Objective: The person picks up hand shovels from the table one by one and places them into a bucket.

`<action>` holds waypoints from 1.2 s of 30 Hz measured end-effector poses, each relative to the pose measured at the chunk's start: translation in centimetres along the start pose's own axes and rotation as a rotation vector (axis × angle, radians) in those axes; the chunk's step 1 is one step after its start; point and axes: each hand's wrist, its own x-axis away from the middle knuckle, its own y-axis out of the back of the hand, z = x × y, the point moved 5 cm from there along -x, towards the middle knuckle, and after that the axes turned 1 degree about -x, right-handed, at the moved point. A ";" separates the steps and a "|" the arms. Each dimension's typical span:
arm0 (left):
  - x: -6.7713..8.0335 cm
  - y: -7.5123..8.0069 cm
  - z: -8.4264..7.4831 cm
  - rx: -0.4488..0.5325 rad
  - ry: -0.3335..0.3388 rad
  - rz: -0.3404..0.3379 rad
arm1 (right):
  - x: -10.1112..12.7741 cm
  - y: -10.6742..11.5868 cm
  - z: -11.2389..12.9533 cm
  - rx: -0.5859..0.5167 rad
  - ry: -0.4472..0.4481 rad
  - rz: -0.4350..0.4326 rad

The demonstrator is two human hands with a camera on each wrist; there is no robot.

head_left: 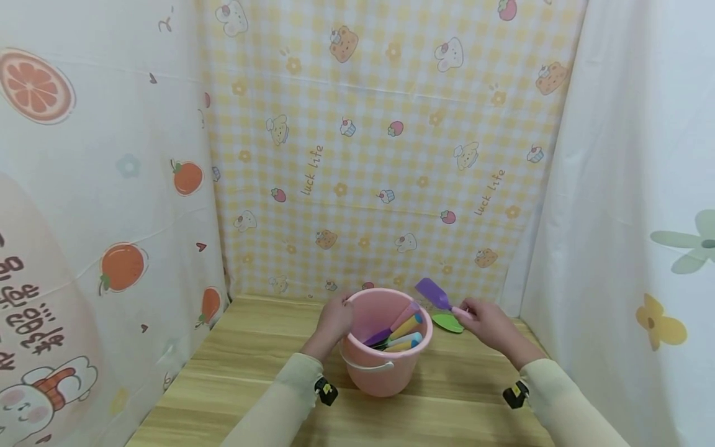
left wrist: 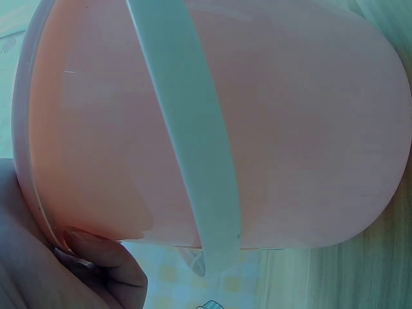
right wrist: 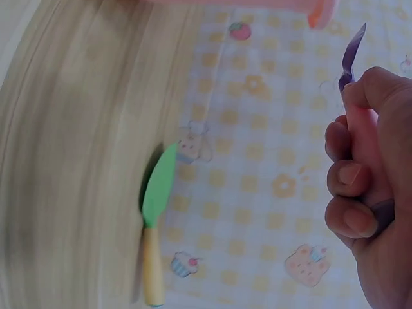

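Standing on the wooden bench (head_left: 234, 366), near its back edge, is a pink plastic bucket (head_left: 385, 372) with a pale bail handle (head_left: 365, 365) hanging down its near side. The left hand (head_left: 334, 323) grips the bucket's rim on its left side; the left wrist view shows a finger (left wrist: 106, 254) pressed against the rim, with the bucket wall and the pale handle filling most of that view. Inside the bucket several toy tools (head_left: 399, 332) lean together, their handles pink, yellow, pale blue and purple, pointing up toward the right of the rim.

Just right of the bucket, the right hand (head_left: 485, 321) is clamped on the pink handle of a purple toy shovel (head_left: 432, 292), fingers curled round it. The shovel's blade points up and to the left, raised off the bench and close to the bucket's right rim, though it does not touch it. In the right wrist view the curled fingers (right wrist: 351, 193) wrap the handle and the thin purple blade sticks out above them.

A green toy spade (head_left: 448, 323) lies flat on the bench, under the purple shovel and between the bucket and the right hand; the right wrist view shows its yellowish handle.

Printed cloths hang around the bench: yellow check with small animals (head_left: 385, 155) behind, oranges (head_left: 120, 267) on the left, and white with flowers (head_left: 659, 323) on the right.
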 end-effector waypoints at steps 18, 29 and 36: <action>0.0 0.0 0.1 0.020 0.010 0.004 | -0.6 0.0 5.6 -0.018 0.140 0.053; -0.1 0.0 0.2 0.008 0.024 0.002 | -1.3 -0.5 7.5 0.012 0.199 0.138; 0.1 0.0 0.0 0.025 0.032 0.010 | -2.1 -1.0 8.8 0.043 0.257 0.173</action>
